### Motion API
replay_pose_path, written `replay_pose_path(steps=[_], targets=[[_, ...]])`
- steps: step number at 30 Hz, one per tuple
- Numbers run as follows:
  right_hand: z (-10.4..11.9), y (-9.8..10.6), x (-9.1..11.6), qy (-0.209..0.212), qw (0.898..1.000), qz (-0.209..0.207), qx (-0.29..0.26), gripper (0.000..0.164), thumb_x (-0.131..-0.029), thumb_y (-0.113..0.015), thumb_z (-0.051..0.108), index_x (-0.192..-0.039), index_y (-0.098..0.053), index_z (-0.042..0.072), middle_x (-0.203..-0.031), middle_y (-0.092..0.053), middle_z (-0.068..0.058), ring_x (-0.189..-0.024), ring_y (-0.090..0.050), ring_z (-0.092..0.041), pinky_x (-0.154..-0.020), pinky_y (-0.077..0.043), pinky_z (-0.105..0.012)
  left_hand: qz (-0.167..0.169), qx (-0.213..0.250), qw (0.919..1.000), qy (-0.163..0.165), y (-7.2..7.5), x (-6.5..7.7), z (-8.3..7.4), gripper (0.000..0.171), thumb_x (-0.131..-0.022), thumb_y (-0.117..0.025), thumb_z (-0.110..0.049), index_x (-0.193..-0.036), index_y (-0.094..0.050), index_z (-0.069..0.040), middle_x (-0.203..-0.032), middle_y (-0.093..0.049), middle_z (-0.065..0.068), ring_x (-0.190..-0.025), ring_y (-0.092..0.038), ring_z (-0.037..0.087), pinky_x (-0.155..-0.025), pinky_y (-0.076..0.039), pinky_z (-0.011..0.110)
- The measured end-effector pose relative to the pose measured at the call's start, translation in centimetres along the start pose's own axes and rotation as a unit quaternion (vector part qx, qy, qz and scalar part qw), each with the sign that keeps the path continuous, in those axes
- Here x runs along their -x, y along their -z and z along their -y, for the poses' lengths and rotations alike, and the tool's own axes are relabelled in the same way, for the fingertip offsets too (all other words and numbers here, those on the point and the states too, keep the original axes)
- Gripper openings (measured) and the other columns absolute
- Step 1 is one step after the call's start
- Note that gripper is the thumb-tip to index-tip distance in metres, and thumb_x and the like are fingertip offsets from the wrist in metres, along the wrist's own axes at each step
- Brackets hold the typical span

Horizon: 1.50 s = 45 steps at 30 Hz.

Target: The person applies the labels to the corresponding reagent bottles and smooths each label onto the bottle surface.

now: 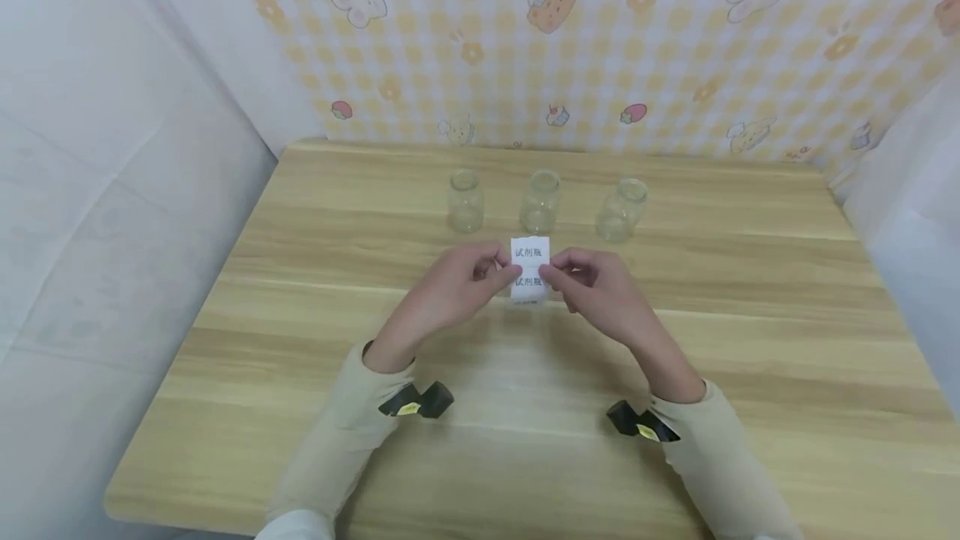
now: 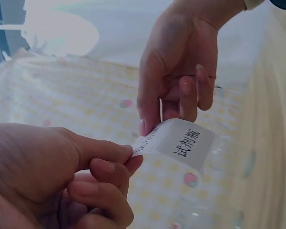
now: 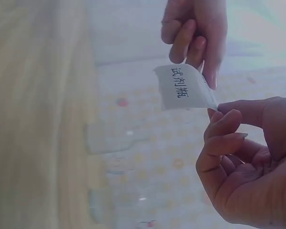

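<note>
A short strip of white printed labels [image 1: 530,245] is stretched between the two hands above the middle of the table. Each label bears the same black characters, and the strip bends across a crease in the left wrist view. My left hand [image 1: 459,280] pinches its left edge between thumb and forefinger. On the opposite edge, my right hand [image 1: 604,294] pinches it the same way. The remaining fingers of both hands are curled loosely. Behind the strip stand three clear glass jars without lids: a left jar [image 1: 466,205], a middle jar [image 1: 541,207] and a right jar [image 1: 622,212].
The wood-grain table [image 1: 750,290] reaches back to a yellow checked cloth [image 1: 480,82] with cartoon prints. White sheeting [image 1: 135,215] hangs along the left side, with more on the right. Dark camera mounts sit at both wrists.
</note>
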State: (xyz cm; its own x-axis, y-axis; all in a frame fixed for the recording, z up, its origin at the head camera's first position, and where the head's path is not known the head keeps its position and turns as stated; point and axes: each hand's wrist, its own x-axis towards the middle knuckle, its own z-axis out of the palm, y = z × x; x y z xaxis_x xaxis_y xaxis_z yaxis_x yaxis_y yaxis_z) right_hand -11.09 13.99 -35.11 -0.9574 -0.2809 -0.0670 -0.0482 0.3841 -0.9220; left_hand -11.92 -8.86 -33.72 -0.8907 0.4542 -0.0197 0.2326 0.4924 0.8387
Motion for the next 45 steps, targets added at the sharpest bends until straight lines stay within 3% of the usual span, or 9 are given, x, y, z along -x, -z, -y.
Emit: replay_pose_path(steps=[5,13,17,21,25,28,31,39,45], targets=[[2.3,0.9,1.0,0.040,0.999,-0.006,-0.009,0.016,-0.102,-0.068,0.021,-0.101,-0.075,0.006,-0.061,-0.048,-0.004,-0.052,-0.040,-0.014,-0.047,-0.029,-0.026,-0.027,0.002,0.9989,-0.039,0.9,1.4,-2.3,0.014,-0.104,-0.065,-0.024,-0.095,-0.068,-0.014,-0.067,-0.047,-0.002,-0.057,-0.039,0.013,-0.054,-0.031,0.027],[4.5,1.3,2.3,0.101,0.995,-0.005,-0.016,0.010,-0.101,-0.068,0.012,-0.098,-0.076,0.006,-0.066,-0.051,-0.007,-0.054,-0.045,-0.018,-0.046,-0.029,-0.028,-0.051,0.018,0.9975,-0.047,1.4,2.7,-4.4,0.013,-0.104,-0.064,-0.026,-0.104,-0.073,-0.016,-0.068,-0.047,-0.002,-0.059,-0.039,0.012,-0.053,-0.029,0.026],[4.5,1.2,2.7,0.101,0.995,0.004,-0.014,0.009,-0.100,-0.068,0.009,-0.098,-0.076,0.005,-0.068,-0.054,-0.007,-0.055,-0.048,-0.017,-0.046,-0.032,-0.027,-0.086,-0.032,0.9948,-0.044,1.4,3.2,-5.0,0.013,-0.103,-0.065,-0.029,-0.101,-0.069,-0.016,-0.073,-0.055,-0.005,-0.061,-0.046,0.012,-0.053,-0.036,0.027],[4.2,1.2,2.9,0.110,0.994,-0.005,-0.015,0.008,-0.100,-0.067,0.006,-0.098,-0.075,0.004,-0.071,-0.056,-0.006,-0.057,-0.051,-0.017,-0.048,-0.036,-0.027,-0.182,-0.097,0.9757,-0.073,1.2,3.8,-5.4,0.019,-0.099,-0.072,-0.026,-0.112,-0.067,-0.013,-0.086,-0.062,-0.005,-0.060,-0.049,0.011,-0.051,-0.040,0.028],[4.0,1.2,2.9,0.129,0.991,-0.010,-0.017,0.009,-0.099,-0.067,0.004,-0.096,-0.075,0.004,-0.073,-0.058,-0.005,-0.057,-0.052,-0.018,-0.049,-0.039,-0.027,-0.243,-0.118,0.9435,-0.191,0.9,3.7,-5.1,0.015,-0.091,-0.080,-0.010,-0.103,-0.072,-0.007,-0.089,-0.063,0.000,-0.062,-0.049,0.010,-0.053,-0.041,0.024],[4.0,1.1,2.8,0.147,0.989,-0.002,-0.021,0.010,-0.099,-0.067,0.002,-0.096,-0.076,0.006,-0.074,-0.060,-0.004,-0.057,-0.052,-0.017,-0.048,-0.040,-0.027,-0.230,-0.127,0.9259,-0.271,0.7,3.4,-4.7,0.010,-0.088,-0.082,-0.005,-0.096,-0.077,-0.007,-0.090,-0.068,0.001,-0.071,-0.058,0.012,-0.062,-0.047,0.022],[4.0,0.9,2.6,0.165,0.986,0.008,-0.029,0.012,-0.099,-0.067,0.000,-0.097,-0.077,0.006,-0.076,-0.061,-0.003,-0.056,-0.052,-0.017,-0.048,-0.040,-0.027,-0.215,-0.142,0.9149,-0.311,0.6,3.1,-4.5,0.009,-0.087,-0.083,-0.004,-0.095,-0.079,-0.005,-0.093,-0.072,0.003,-0.080,-0.064,0.014,-0.072,-0.052,0.021],[3.9,0.9,2.6,0.181,0.983,0.022,-0.023,0.015,-0.099,-0.067,0.000,-0.100,-0.079,0.008,-0.077,-0.061,-0.002,-0.056,-0.050,-0.016,-0.049,-0.040,-0.027,-0.210,-0.174,0.9052,-0.326,0.4,3.0,-4.6,0.008,-0.086,-0.085,-0.006,-0.094,-0.081,-0.004,-0.092,-0.075,0.003,-0.087,-0.068,0.016,-0.081,-0.055,0.022],[3.8,1.0,2.7,0.198,0.980,0.028,-0.020,0.017,-0.098,-0.067,-0.003,-0.103,-0.080,0.007,-0.078,-0.061,-0.004,-0.057,-0.051,-0.016,-0.052,-0.044,-0.026,-0.198,-0.174,0.9079,-0.326,0.4,2.9,-4.5,0.008,-0.087,-0.084,-0.007,-0.094,-0.081,-0.005,-0.092,-0.076,0.002,-0.087,-0.069,0.016,-0.081,-0.054,0.022]])
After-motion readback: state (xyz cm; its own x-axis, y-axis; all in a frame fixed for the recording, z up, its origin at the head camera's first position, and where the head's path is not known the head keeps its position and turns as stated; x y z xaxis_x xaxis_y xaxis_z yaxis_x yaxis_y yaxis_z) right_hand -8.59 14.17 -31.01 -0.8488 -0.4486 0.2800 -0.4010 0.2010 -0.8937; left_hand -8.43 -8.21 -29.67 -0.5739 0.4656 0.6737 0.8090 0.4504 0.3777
